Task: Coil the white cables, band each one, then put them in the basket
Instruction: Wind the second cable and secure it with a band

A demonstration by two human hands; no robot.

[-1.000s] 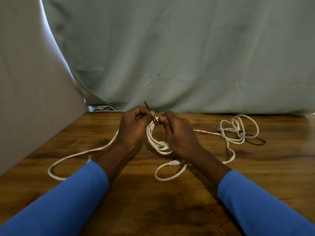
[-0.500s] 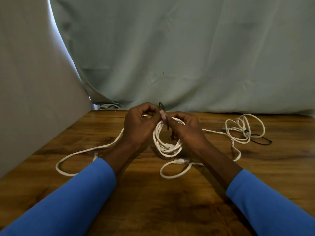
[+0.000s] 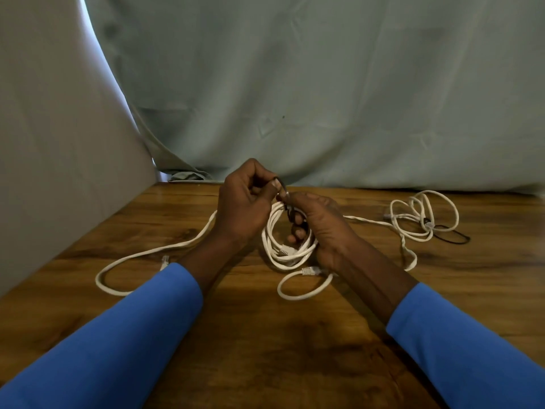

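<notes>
near table [image 3: 259, 349] free, cable loop [image 3: 97, 281] left, tangle [image 3: 427, 222] right

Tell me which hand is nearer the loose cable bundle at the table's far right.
Right. The right hand holds the centre coil, left of the bundle; the left hand pinches the dark band on the coil's other side, farther away.

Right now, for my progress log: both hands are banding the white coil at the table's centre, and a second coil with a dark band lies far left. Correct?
No: the head view shows the second coil with its dark band far right, not left. The rest holds.
</notes>
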